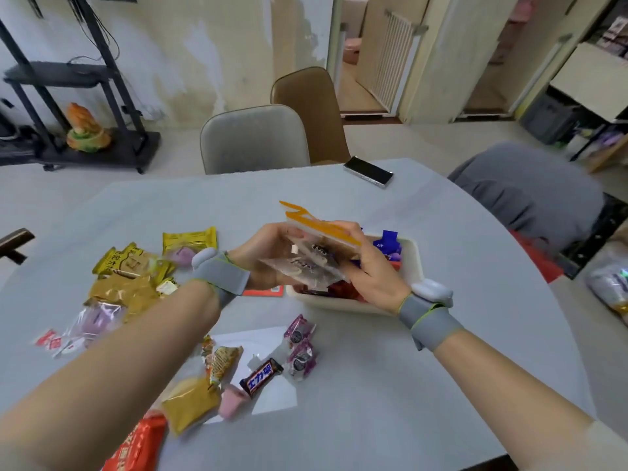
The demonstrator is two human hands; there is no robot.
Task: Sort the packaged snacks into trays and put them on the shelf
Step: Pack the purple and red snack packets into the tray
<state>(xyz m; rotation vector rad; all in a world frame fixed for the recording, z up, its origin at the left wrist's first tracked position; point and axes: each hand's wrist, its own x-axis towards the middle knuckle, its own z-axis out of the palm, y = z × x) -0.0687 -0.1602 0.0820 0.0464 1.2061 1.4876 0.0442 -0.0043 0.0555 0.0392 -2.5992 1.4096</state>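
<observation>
My left hand (268, 249) and my right hand (370, 270) together hold a clear zip bag (309, 253) with an orange top strip, raised just above a cream tray (416, 263). Small dark-labelled packets show through the bag. The tray holds red and blue wrapped snacks (390, 244). Loose snacks lie on the grey table (407, 368): yellow and gold packets (136, 270) at the left, two purple sweets (300, 345), a dark chocolate bar (261, 377) and an orange-red pack (136, 447) near the front edge.
A phone (368, 171) lies at the table's far edge. Two chairs (255, 137) stand behind the table. A black shelf rack (68, 96) with a figurine stands at the back left. A grey cushioned seat (523, 188) is at the right.
</observation>
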